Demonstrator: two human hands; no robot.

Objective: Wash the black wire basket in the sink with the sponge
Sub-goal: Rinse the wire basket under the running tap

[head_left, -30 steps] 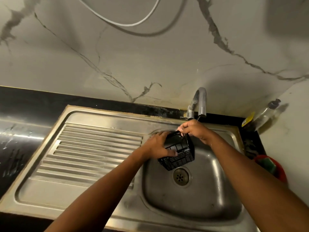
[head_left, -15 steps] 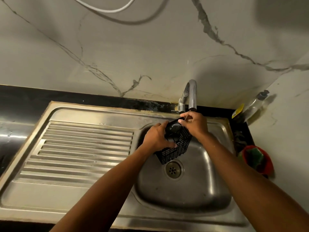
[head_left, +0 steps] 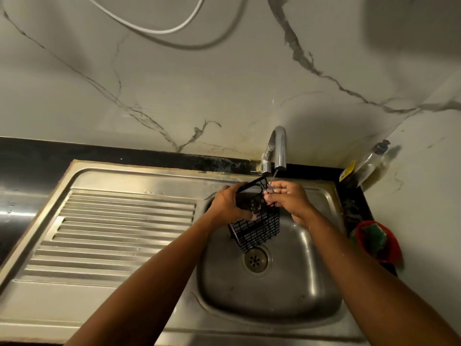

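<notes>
Tipping up more than before, the black wire basket [head_left: 259, 228] is hanging over the steel sink [head_left: 311, 283]. Left hand [head_left: 225, 203] is gripping its side, right hand [head_left: 290, 198] pinching its rim. Probably rinsing; green sponge [head_left: 373, 239] next.

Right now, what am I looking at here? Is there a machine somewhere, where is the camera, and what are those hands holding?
There is no machine: these are a person's two bare hands. The one picture comes from a camera worn on the person's head, looking forward and down over a steel sink. The left hand grips the side of a black wire basket, which is held tilted above the drain. The right hand pinches the basket's upper edge under a thin trickle from the tap. Neither hand holds a sponge. What looks like a green sponge sits in a red bowl on the counter to the right. A pump bottle is in the corner behind it. Left of the basin is the ribbed draining board.
</notes>
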